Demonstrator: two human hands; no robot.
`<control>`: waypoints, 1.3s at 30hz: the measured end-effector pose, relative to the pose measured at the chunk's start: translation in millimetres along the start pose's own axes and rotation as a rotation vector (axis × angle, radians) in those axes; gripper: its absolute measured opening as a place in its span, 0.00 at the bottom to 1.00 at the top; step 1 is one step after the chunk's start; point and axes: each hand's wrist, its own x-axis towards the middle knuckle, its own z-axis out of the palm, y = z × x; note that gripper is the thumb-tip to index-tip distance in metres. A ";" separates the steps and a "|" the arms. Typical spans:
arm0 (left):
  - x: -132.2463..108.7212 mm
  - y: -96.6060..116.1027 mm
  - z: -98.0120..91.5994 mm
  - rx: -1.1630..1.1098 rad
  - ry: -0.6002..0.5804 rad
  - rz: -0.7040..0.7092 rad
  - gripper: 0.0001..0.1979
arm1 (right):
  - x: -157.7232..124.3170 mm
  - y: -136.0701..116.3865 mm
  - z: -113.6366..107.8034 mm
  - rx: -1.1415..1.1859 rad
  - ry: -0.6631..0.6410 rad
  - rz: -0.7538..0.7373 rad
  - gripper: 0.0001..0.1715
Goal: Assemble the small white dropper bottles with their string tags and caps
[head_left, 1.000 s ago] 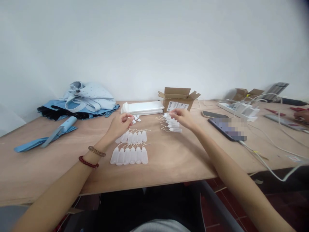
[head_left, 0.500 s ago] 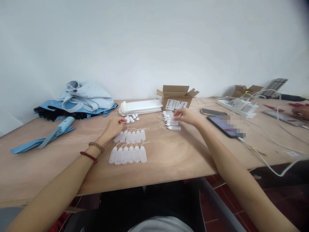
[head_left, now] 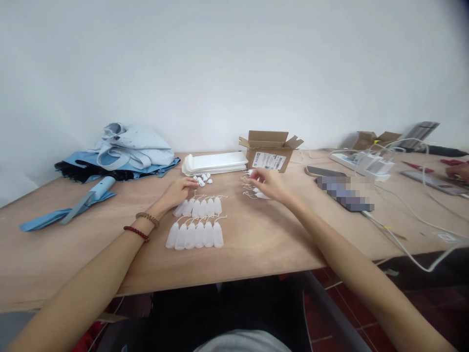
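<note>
At the left edge of a small heap of white caps, my left hand rests low over the table with its fingers drawn together. Whatever may be between its fingertips is hidden. My right hand reaches over a stack of small translucent plastic bottles lying on their sides, thumb and fingers curved and a little apart. It covers most of that stack; thin cords stick out on its left. Nearer me lie two rows of similar translucent bottles with cords, a back row and a front row.
A white flat package and an open cardboard box stand at the back. To the left are a blue cloth bundle and an umbrella handle. Phones, cables and a power strip lie right, near another person's hand.
My right hand has moved left across the stacked bottles, covering more of them. My left hand has shifted slightly right, against the caps. The view has moved a little.
</note>
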 end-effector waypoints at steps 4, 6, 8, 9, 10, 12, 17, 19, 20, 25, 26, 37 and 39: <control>-0.5 -1.4 0.2 -0.033 -0.020 0.010 0.20 | -20.8 -34.8 26.0 0.292 -0.419 -0.132 0.10; -0.3 -3.4 0.3 -0.046 -0.035 0.018 0.19 | -29.3 -48.6 31.9 0.410 -0.570 -0.181 0.12; 0.4 -7.3 0.9 -0.052 -0.044 0.010 0.19 | -34.6 -58.5 33.6 0.484 -0.688 -0.205 0.14; 1.0 -10.0 1.5 -0.052 -0.043 0.001 0.19 | -36.1 -62.1 33.5 0.504 -0.734 -0.219 0.15; 1.5 -12.9 2.2 -0.051 -0.044 -0.008 0.18 | -37.1 -65.0 33.2 0.513 -0.774 -0.234 0.15; 2.7 -18.8 4.0 -0.044 -0.047 -0.026 0.18 | -38.1 -69.1 32.5 0.508 -0.828 -0.261 0.15; 4.8 -23.3 7.3 -0.056 -0.060 -0.055 0.18 | -37.6 -71.0 32.4 0.440 -0.859 -0.272 0.13; 5.1 -20.2 6.9 -0.060 -0.061 -0.056 0.18 | -36.3 -68.6 31.3 0.402 -0.880 -0.275 0.14; 5.1 -18.4 6.3 -0.063 -0.059 -0.056 0.18 | -35.4 -66.9 30.0 0.383 -0.898 -0.265 0.15; 4.2 -13.0 3.3 -0.120 -0.085 -0.040 0.19 | -29.4 -57.9 16.5 0.320 -0.963 -0.102 0.15; 4.2 -12.3 3.1 -0.142 -0.090 -0.045 0.20 | -27.9 -56.0 13.9 0.316 -0.933 -0.075 0.14; 7.1 7.5 -1.1 -0.172 -0.116 -0.110 0.19 | -18.1 -28.6 30.7 -0.166 -0.186 -0.298 0.09; 6.7 11.3 -4.0 -0.196 -0.059 -0.142 0.15 | -18.8 -25.6 34.8 -0.138 -0.160 -0.324 0.09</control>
